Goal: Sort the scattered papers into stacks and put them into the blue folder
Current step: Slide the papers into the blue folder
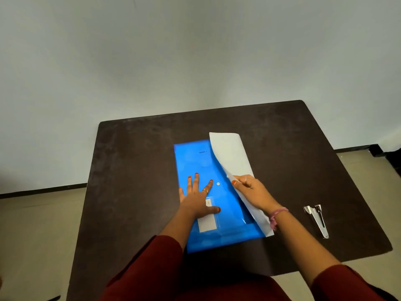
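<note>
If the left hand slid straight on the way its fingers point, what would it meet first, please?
The left hand lies flat on the folder, fingers pointing away toward the far edge. It would likely cross only bare folder, then table; the paper lies off to the right.

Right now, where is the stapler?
In the head view the stapler lies on the dark table, to the person's right, past the right hand and apart from the blue folder.

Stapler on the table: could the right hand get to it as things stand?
Probably yes. The stapler lies on bare table beside the right hand, nothing between, but that hand grips the papers and must release them.
</note>
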The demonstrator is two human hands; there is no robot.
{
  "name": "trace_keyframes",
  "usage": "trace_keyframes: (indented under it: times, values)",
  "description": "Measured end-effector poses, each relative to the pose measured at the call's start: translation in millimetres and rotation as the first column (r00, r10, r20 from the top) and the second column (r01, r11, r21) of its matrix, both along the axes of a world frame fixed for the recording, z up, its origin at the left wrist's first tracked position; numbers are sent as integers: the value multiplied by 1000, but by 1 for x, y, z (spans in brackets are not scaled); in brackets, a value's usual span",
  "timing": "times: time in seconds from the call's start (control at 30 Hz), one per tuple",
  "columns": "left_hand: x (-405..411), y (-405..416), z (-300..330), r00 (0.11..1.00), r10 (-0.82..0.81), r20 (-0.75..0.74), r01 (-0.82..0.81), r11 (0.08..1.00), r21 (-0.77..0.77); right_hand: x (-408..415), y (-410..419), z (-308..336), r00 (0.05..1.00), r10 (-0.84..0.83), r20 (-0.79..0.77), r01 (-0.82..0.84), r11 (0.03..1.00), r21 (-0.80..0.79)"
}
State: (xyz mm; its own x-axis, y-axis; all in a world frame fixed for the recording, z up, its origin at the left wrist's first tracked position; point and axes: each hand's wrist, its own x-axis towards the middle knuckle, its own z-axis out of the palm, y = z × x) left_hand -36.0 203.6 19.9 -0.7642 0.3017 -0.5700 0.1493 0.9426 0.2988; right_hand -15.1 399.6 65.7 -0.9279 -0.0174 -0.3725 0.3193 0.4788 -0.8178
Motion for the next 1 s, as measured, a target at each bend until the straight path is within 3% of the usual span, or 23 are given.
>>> trace_keyframes:
  times: [0.23, 0.63, 0.8, 1.0]
  values:
    - [-5, -3, -10, 999, -47, 3, 47, 999, -25, -12, -30, -28, 993, 24, 116, -35, 995, 96]
    - [-6, -8, -20, 997, -73, -25, 73, 997, 19, -14, -46, -43, 997, 63, 51, -75, 952, 296]
    - [-6, -8, -22, 997, -73, -36, 74, 997, 28, -10, -48, -42, 972, 221, 72, -225, 815, 533]
    - [-6, -7, -22, 997, -74, -30, 75, 997, 36, -6, -56, -37, 936, 327, 130, -321, 643, 695]
